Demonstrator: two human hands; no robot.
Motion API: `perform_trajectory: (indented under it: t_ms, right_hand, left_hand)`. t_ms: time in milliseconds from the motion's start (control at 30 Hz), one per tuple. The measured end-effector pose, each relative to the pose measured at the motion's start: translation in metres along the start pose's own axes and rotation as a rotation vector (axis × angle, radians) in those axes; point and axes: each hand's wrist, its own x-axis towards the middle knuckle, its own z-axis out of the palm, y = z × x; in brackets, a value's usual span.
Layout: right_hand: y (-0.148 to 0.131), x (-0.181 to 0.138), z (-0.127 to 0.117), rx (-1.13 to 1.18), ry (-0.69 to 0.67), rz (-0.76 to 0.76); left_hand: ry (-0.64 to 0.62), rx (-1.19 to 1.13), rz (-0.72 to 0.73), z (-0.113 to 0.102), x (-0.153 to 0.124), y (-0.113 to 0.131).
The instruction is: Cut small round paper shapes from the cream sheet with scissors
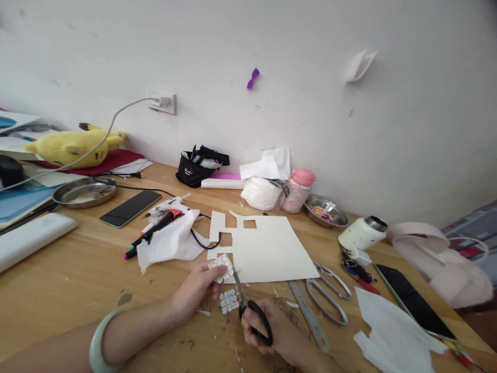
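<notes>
Scissors [245, 305], blades seemingly away-left toward cutout [222, 267]

Ruler [308, 314] lies between scissors [252, 311] and second scissors [329, 292] on table [77, 280]

No text can be read; a white script mark is seen on the black pouch [193, 173], but it is too small to be deciphered

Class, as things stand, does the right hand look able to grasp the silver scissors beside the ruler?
Probably not yet: the right hand is full, fingers through the black scissors. The silver scissors lie close, with only the flat ruler between. The left hand holds a printed scrap.
</notes>
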Motion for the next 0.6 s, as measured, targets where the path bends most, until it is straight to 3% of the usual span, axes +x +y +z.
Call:
perform_trajectory:
  t_ms: [600]
  right_hand:
    - [-0.0071, -0.0045, -0.0018, -0.023, -0.054, -0.014]
  left_hand:
    - [-0.038, 0.075, 0.002, -0.0053, 0.0018, -0.0009]
